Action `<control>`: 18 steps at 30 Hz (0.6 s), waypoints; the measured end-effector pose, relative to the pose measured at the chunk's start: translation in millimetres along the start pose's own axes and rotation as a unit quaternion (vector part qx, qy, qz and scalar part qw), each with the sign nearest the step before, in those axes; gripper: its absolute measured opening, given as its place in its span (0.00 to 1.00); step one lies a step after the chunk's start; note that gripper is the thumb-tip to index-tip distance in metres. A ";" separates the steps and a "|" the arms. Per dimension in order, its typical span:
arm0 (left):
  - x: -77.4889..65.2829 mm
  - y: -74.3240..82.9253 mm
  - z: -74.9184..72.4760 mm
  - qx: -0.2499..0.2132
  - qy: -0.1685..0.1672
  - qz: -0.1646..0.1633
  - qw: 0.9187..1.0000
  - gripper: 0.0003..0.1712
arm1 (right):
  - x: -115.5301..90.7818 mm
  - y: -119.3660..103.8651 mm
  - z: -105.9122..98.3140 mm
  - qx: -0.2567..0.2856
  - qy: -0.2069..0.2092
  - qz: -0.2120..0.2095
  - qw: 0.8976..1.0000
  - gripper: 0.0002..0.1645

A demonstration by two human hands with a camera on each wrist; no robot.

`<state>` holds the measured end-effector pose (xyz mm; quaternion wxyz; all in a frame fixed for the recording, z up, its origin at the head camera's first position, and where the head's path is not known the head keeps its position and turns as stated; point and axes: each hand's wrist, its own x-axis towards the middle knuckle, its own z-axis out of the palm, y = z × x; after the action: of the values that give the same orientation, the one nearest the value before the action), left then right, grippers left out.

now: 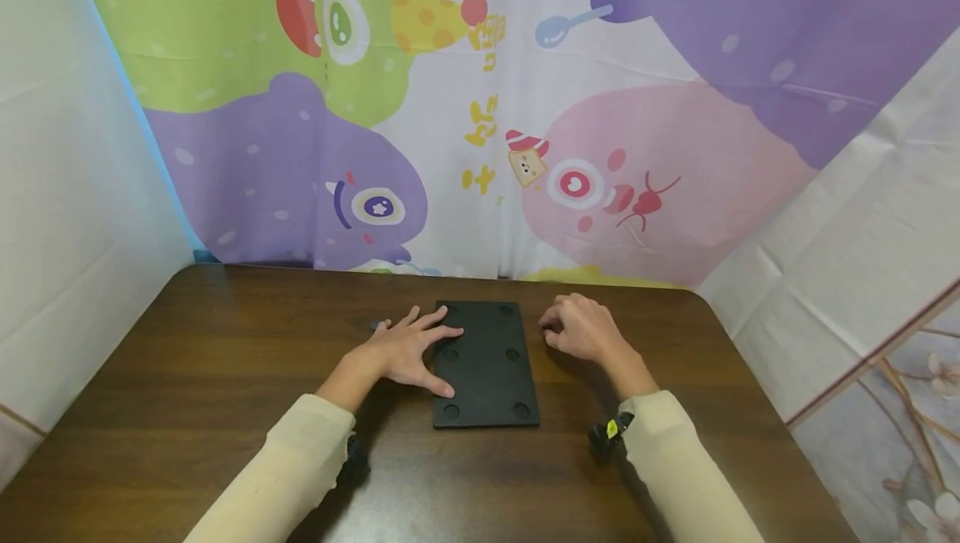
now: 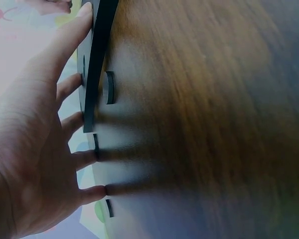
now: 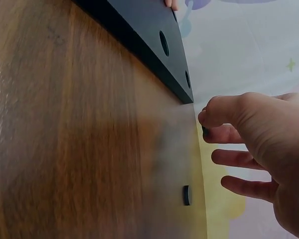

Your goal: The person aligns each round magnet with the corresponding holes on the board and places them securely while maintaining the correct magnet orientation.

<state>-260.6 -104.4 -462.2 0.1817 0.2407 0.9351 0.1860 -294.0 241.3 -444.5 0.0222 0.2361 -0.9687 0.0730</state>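
Note:
A black rectangular board with several round recesses lies flat on the table. My left hand spreads over its left edge, with thumb and some fingertips at the board and the other fingers reaching past it. Close to those fingers are small black discs, one of them largely hidden behind a fingertip. Right of the board, my right hand pinches a small dark disc between thumb and index finger, while its other fingers are loosely bent. Only the disc's edge shows in the right wrist view.
Another black disc lies on the wooden table near the right hand. Behind the table's far edge hangs a curtain printed with cartoon creatures. Pale cloth walls flank both sides.

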 end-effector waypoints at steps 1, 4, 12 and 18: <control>0.0 0.1 0.1 0.000 -0.001 -0.001 1.000 0.61 | 1.1 -0.6 0.1 0.001 -0.001 0.000 1.000 0.11; -0.1 0.5 -0.4 0.000 -0.002 0.000 1.000 0.61 | 3.6 -3.0 -0.2 0.001 -0.004 0.002 1.000 0.12; -1.4 0.6 -0.7 -0.002 -0.002 -0.002 1.000 0.61 | 9.8 -8.5 -1.2 0.008 0.000 -0.002 1.000 0.12; -1.2 0.2 0.1 -0.003 0.001 0.000 1.000 0.62 | 13.8 -14.6 -1.0 0.010 0.006 -0.006 1.000 0.11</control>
<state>-259.4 -104.8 -461.9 0.1814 0.2404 0.9347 0.1890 -299.6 222.3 -440.5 0.0256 0.2416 -0.9664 0.0841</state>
